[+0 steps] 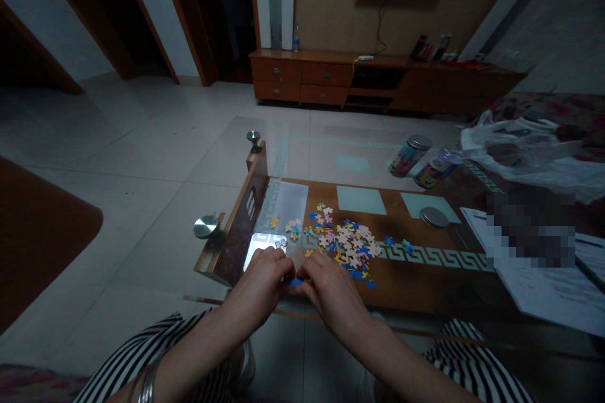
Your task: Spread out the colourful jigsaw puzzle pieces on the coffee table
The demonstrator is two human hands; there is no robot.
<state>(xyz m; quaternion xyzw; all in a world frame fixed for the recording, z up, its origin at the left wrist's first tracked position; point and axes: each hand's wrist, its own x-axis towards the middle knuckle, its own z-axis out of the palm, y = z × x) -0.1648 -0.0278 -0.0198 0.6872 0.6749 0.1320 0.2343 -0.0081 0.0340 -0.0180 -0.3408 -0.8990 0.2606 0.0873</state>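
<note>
Above the near edge of a glass-topped table, my left hand [270, 269] and my right hand [327, 282] are close together. Both have bent fingers pinched on small blue jigsaw puzzle pieces [296, 282]; the fingers partly hide these, so whether they are joined cannot be made out. A heap of loose puzzle pieces [350, 244], pink, blue and yellow, lies just beyond my right hand. Several stray pieces [293, 227] are scattered ahead of my left hand. A bright white rectangle [259, 244] shows beside my left hand, perhaps a screen or a reflection.
Two printed cans [410, 156] stand at the table's far right, with a round lid [433, 217] nearer. A plastic bag [520, 145] and paper sheets [543, 293] lie further right. Metal discs [207, 226] mark the left side. Beyond stands a wooden cabinet [302, 75].
</note>
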